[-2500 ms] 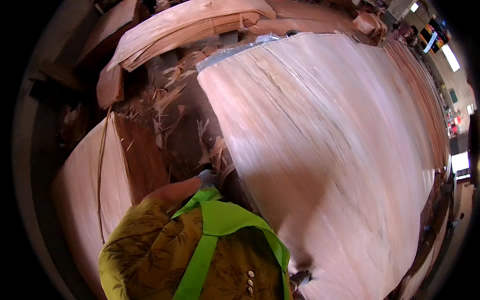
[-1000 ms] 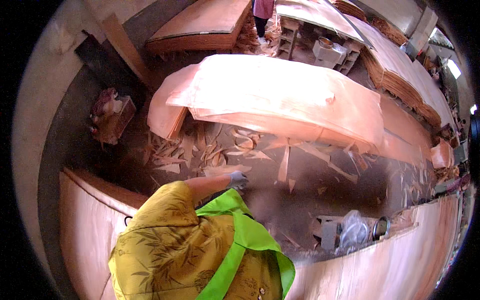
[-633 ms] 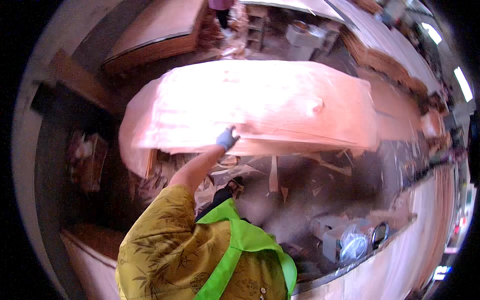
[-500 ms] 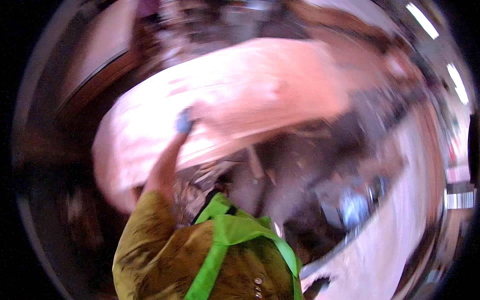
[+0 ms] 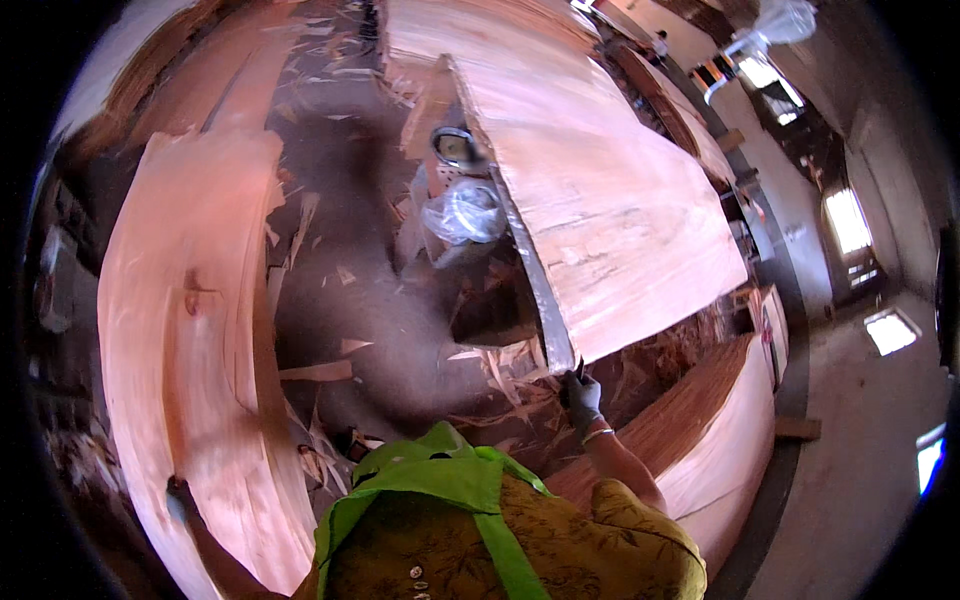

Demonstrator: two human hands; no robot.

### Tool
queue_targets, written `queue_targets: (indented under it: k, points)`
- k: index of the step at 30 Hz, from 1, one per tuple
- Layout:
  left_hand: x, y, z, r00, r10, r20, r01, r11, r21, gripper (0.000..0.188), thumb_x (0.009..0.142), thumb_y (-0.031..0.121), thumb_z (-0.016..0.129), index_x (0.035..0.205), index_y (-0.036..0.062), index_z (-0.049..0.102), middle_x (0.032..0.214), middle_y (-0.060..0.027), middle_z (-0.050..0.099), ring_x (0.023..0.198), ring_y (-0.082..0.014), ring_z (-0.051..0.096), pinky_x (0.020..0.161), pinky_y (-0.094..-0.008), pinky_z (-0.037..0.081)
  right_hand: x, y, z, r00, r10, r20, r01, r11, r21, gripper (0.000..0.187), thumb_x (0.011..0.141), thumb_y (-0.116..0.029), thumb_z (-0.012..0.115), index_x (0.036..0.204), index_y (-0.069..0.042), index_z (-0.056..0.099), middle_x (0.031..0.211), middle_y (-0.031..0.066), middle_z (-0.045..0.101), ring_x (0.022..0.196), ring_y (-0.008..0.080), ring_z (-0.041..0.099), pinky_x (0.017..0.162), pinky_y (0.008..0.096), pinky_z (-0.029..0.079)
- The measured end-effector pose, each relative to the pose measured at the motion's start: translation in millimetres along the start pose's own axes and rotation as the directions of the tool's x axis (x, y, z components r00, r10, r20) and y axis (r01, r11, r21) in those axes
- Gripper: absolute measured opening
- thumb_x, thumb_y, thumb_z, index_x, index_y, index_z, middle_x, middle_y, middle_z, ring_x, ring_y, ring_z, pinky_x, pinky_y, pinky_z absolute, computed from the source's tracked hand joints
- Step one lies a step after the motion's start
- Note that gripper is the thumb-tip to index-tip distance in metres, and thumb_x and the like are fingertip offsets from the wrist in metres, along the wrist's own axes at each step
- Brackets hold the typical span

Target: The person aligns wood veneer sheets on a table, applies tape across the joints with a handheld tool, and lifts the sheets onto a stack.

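**Veneer sheets in hand at both sides**

We observed the right hand [image 5: 582,395], in a dark glove, raised to the near corner of a large veneer sheet [image 5: 610,200] that lay across a stack on the tabletop ahead and to the right. The grip was closed on that corner, fingers curled about the sheet's edge, with a bangle showing at the wrist. The sheet was pale pink-brown, broad and flat, and its near edge stood over a dark gap below.

We recorded the left hand [image 5: 180,497] low at the left, also gloved, set against the lower end of a long curved veneer strip [image 5: 190,330] that ran up the left side of the view. The grip there appeared closed on the strip's edge, though the hand sat near the dark rim and we could not tell this with certainty.

Between the two sheets the floor [image 5: 350,250] was dark and strewn with veneer scraps and splinters. A crumpled clear plastic bag [image 5: 462,210] lay just beside the left edge of the large sheet, with a dark round object [image 5: 452,145] near it, above. A further stack of veneer [image 5: 720,440] stood to the right of the right hand. The person wore a patterned yellow garment with a green strap [image 5: 450,480] across the chest.
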State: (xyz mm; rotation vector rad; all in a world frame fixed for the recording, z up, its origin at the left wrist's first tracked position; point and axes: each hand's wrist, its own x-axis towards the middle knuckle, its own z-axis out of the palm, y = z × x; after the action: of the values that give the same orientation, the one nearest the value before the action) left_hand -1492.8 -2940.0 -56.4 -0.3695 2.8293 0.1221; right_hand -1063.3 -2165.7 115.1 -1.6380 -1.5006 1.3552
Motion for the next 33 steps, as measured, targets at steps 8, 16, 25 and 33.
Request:
queue_targets:
  k: [8, 16, 25, 33]
  points:
    - [-82, 144, -103, 0.776, 0.552, -0.304, -0.597, 0.799, -0.074, 0.032, 0.087, 0.019, 0.05, 0.111, -0.0009, 0.058, 0.092, -0.0196, 0.064, 0.082, -0.0325, 0.061, 0.071, -0.038, 0.05, 13, 120, -77, 0.988, 0.136, 0.072, -0.144, 0.984, 0.108, 0.016, 0.084, -0.017, 0.059, 0.075, -0.004, 0.06, 0.06, 0.0039, 0.057, 0.041, 0.0104, 0.046, 0.037, 0.0248, 0.034]
    - [-341, 446, -219, 0.006, 0.931, -0.365, -0.881, 0.177, 0.438, 0.028, 0.072, 0.006, 0.055, 0.1, 0.0053, 0.059, 0.078, -0.0147, 0.061, 0.066, -0.0309, 0.059, 0.061, -0.0393, 0.047, -8, 50, -85, 0.771, -0.038, 0.635, -0.049, 0.992, 0.119, 0.026, 0.09, -0.02, 0.055, 0.111, -0.007, 0.06, 0.08, -0.0021, 0.06, 0.051, 0.0049, 0.041, 0.046, 0.0206, 0.034]
    - [-617, 637, -243, -0.495, 0.857, 0.147, -0.866, -0.471, -0.169, 0.036, 0.078, 0.005, 0.053, 0.114, 0.0047, 0.057, 0.091, -0.0192, 0.061, 0.079, -0.0346, 0.058, 0.071, -0.0404, 0.046, 7, 40, -209, 0.654, -0.302, 0.694, -0.089, 0.88, 0.466, 0.048, 0.093, -0.026, 0.048, 0.133, -0.002, 0.036, 0.127, 0.0114, 0.051, 0.049, 0.0023, 0.041, 0.043, 0.0163, 0.033]
    - [-737, 732, -221, -0.725, 0.604, 0.332, -0.676, -0.531, -0.51, 0.038, 0.087, 0.016, 0.056, 0.122, 0.0024, 0.052, 0.112, -0.016, 0.061, 0.099, -0.0237, 0.06, 0.088, -0.0329, 0.046, 45, 33, -269, 0.813, -0.343, 0.47, -0.239, 0.539, 0.807, 0.061, 0.092, -0.046, 0.044, 0.135, -0.004, 0.031, 0.127, 0.0127, 0.05, 0.046, 0.0051, 0.031, 0.043, 0.0178, 0.029]
